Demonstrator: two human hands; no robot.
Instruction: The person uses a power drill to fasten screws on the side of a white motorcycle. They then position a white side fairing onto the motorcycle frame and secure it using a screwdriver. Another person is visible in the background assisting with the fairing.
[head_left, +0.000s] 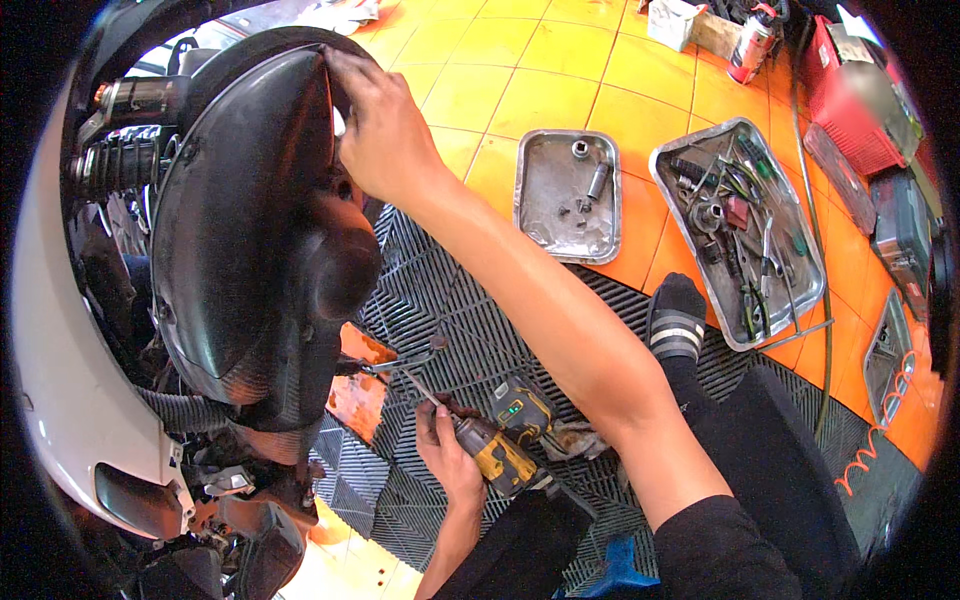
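A large black plastic cover (pixel 235 215) of a scooter or motorcycle fills the left side. My right hand (pixel 385 130) reaches up across the view and grips the cover's far upper edge, fingertips curled over its rim. Lower down, my left hand (pixel 452 462) is closed around the front end of a yellow and black cordless impact driver (pixel 495 458). A long thin bit (pixel 422 388) sticks out from the driver toward the underside of the vehicle. The driver's battery (pixel 522 408) shows a small lit green display.
A metal tray (pixel 522 235) holds a socket and small parts. Beside it, a larger tray (pixel 735 335) is full of hand tools. My foot (pixel 677 320) rests by it on black ribbed matting (pixel 440 270). A red basket (pixel 870 125), spray can (pixel 755 45) and orange coiled hose (pixel 880 430) lie right.
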